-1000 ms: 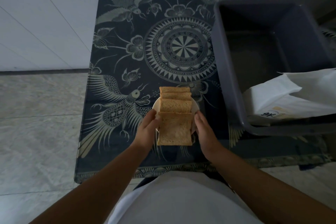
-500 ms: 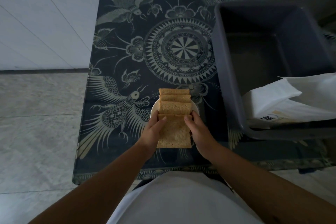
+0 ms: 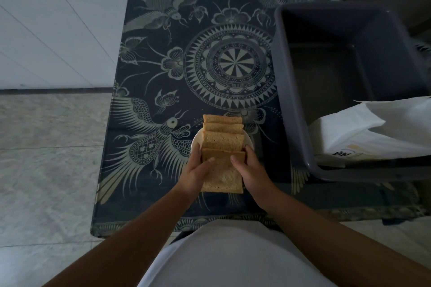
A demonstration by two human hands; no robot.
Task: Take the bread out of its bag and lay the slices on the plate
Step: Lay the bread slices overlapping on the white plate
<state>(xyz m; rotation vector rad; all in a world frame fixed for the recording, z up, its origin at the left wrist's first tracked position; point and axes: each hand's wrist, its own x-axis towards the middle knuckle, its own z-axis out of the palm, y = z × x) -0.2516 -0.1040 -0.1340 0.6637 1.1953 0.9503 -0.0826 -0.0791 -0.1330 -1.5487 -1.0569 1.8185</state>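
Several brown bread slices (image 3: 222, 140) lie overlapped in a row on a small white plate (image 3: 195, 143) near the table's front edge. The nearest slice (image 3: 221, 177) hangs over the plate's near rim. My left hand (image 3: 194, 171) grips its left edge, thumb on top. My right hand (image 3: 249, 170) holds its right edge the same way. The white bread bag (image 3: 373, 133) lies in the grey tub at the right, apart from both hands.
A dark patterned cloth (image 3: 186, 65) covers the table. A large grey plastic tub (image 3: 303, 123) stands on its right side. White tiled wall and pale floor lie to the left; the table's front edge is close to my body.
Both hands closed in from the plate's sides onto the nearest slice, thumbs now on its top. The slices have barely shifted.
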